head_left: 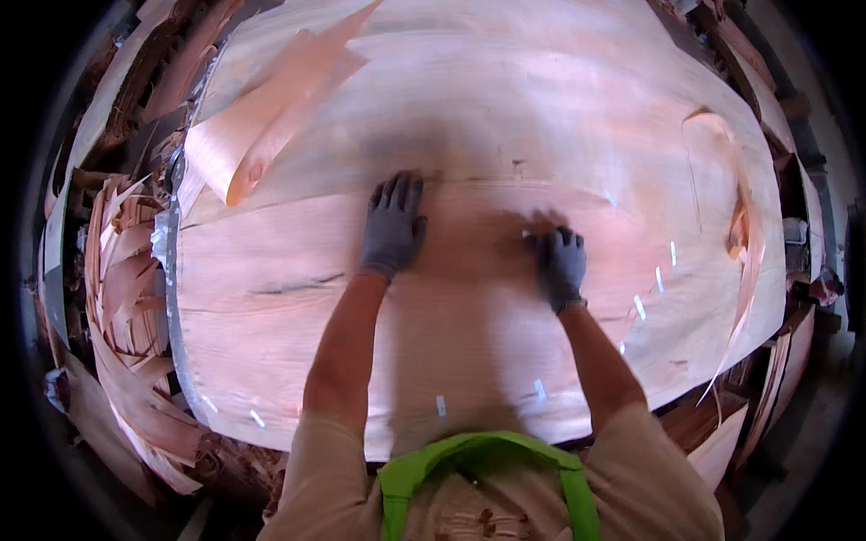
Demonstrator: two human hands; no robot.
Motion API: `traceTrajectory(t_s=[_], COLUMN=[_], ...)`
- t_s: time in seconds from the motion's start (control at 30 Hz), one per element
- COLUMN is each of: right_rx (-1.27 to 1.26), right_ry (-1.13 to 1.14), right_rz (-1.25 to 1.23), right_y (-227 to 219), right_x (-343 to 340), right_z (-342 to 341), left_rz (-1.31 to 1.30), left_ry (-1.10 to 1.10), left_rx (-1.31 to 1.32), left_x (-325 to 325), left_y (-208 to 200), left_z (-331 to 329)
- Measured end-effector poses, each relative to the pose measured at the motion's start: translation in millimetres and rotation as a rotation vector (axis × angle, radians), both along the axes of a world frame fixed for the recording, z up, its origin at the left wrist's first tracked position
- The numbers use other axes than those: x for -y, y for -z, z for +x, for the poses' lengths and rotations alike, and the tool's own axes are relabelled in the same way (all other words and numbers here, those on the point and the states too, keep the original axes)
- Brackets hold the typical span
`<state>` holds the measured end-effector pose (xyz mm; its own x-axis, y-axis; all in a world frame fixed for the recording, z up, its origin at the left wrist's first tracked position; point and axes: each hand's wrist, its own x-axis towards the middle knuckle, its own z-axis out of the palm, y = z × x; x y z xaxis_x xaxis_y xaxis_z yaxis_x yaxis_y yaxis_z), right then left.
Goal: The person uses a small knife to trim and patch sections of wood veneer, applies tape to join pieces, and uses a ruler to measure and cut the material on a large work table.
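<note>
Veneer sheet (478,216), pale pinkish wood, broad and spread out flat; it extends beneath both hands and beyond the fingers on every side. Outside its left edge stands a heap of veneer strips (131,270), bent and tangled. A curled veneer piece (280,113) lies over the sheet's upper left, well apart from the fingers; a narrow torn strip (747,230) runs along the right side. The gloved left hand (394,225) is placed near the sheet's middle, its fingers extended and slightly parted, palm down over the wood. The gloved right hand (561,261) is nearer the person, its fingers bent above the surface; whether they grip anything cannot be told. A dark split (298,285) marks the sheet left of the left forearm. Small white pieces (640,307) dot the sheet's lower and right portions.
</note>
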<state>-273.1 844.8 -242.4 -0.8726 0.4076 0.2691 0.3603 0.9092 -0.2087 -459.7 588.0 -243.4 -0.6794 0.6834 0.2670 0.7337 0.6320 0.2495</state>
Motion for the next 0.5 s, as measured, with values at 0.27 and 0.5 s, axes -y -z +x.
traceTrajectory(t_s=[0.27, 0.5], right_rx=[-0.025, -0.015], right_ry=[-0.011, 0.003], right_rz=[-0.007, -0.005], right_y=[10, 12], right_x=[-5, 0], right_z=[8, 1], left_rz=[-0.443, -0.088], left_ry=[-0.251, -0.183], left_rx=[0.067, -0.071], left_x=[66, 103], left_y=[-37, -29], left_z=[-52, -59])
